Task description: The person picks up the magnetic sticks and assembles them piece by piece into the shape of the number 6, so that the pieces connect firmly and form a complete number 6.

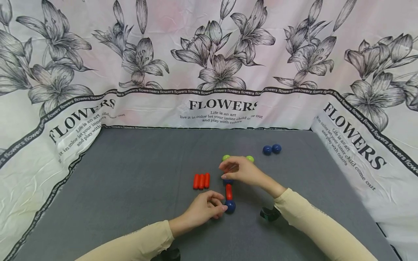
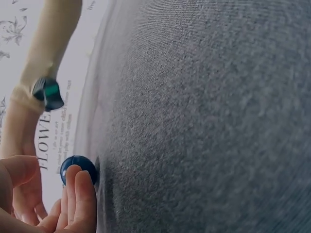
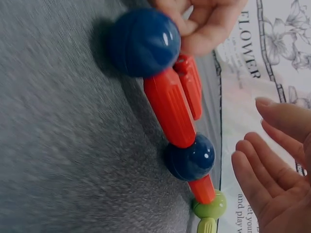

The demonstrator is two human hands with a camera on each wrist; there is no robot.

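Observation:
A near blue ball [image 1: 230,206] joins a red rod [image 1: 229,192], which runs to a second blue ball [image 3: 189,158]. Past that, the right wrist view shows another red rod [image 3: 201,189], a green ball [image 3: 210,204] and part of a green rod [image 3: 207,225]. My left hand [image 1: 204,207] is at the near ball's left side, its fingertips at or against it; the thumb stands apart from the fingers in the left wrist view. Above the second blue ball hovers my right hand [image 1: 243,169], fingers spread and holding nothing, partly hiding the chain in the head view.
Three loose red rods [image 1: 201,181] lie side by side left of the chain. Two blue balls [image 1: 271,149] rest at the back right. Another green ball [image 1: 250,158] shows behind my right hand. A flower-printed cloth [image 1: 215,108] borders the grey table [image 1: 137,174].

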